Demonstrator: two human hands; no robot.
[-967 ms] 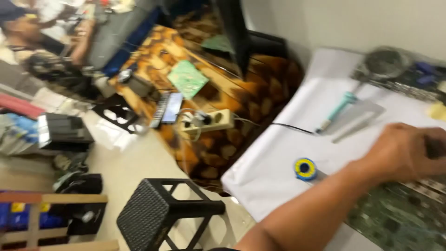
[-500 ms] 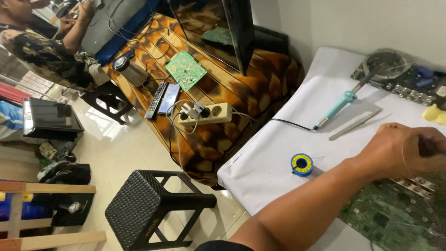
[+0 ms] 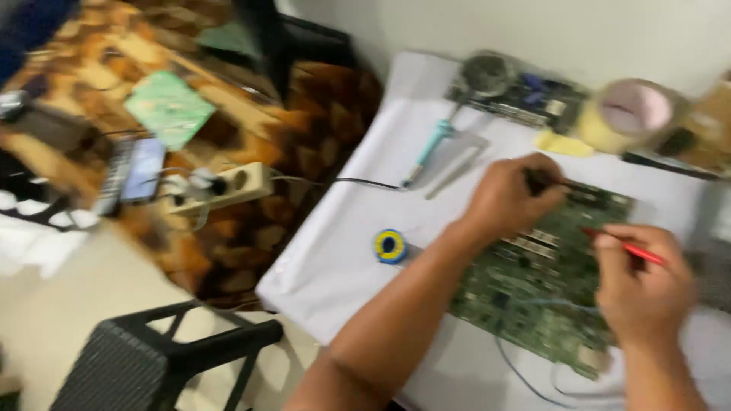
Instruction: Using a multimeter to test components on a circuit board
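The person works over a green circuit board [image 3: 548,289] that lies on the white-covered tabletop [image 3: 343,259], toward its right edge. The left hand [image 3: 506,199] is clenched around a dark probe [image 3: 567,184] whose tip touches the far edge of the board. The right hand [image 3: 643,285] pinches a red probe [image 3: 628,247] over the board's right part. As I judge it, the checking of the board is in the middle: both tips are on it, and nothing looks finished or put away.

A small blue and yellow solder spool [image 3: 391,246] stands near the left edge. A roll of yellowish tape [image 3: 628,114] lies at the far right corner, beside a second board [image 3: 525,91]. A blue-handled soldering iron [image 3: 428,151] rests between them. Everything is blurred; I can tell no labels.
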